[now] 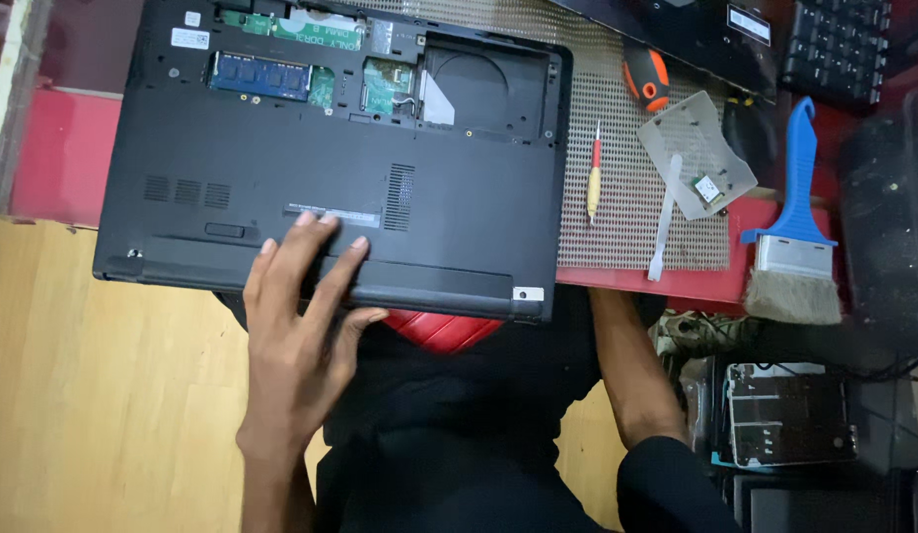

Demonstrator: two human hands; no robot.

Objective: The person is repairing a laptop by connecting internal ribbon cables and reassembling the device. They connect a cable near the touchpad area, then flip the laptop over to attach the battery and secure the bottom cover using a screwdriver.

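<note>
A black laptop [449,197] lies upside down on a perforated mat [626,227], its near edge overhanging the red table [64,158]. A panel is off at its far side, exposing a blue memory module [259,76], green boards and an empty round bay. My left hand [301,326] lies on the laptop's near edge, fingers spread on the bottom cover and thumb along the rim. My right forearm [626,365] reaches up under the table edge; the right hand itself is hidden.
Right of the laptop lie a thin red-and-yellow screwdriver [594,173], an orange-and-black tool handle [646,77], a white plastic strip [664,212], a clear bag [700,153] with a small card, and a blue brush [794,227]. A keyboard [834,44] sits far right. Device parts [789,415] lie lower right.
</note>
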